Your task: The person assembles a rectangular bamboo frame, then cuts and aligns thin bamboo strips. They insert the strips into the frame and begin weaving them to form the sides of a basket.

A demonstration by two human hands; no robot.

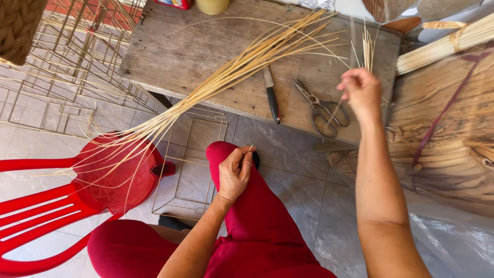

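Note:
My right hand [362, 90] is raised over the wooden table [206, 62] and pinches a small bunch of thin pale cane strips [367, 49] that stick upward. Over my red-trousered knee, my left hand [234, 173] has its fingers closed on the end of one thin strip. A long bundle of pale cane strips [242, 67] lies slanted across the table, its ends fanning down over a red plastic chair [77, 201]. A knife [270, 95] and metal scissors [321, 108] lie on the table near my right hand.
A wire frame [191, 159] stands on the tiled floor under the table edge. More wire frames [67, 62] are stacked at left. A tied bundle of cane sticks [447, 44] and clear plastic-wrapped woven goods [453, 134] sit at right. A woven basket [18, 25] hangs top left.

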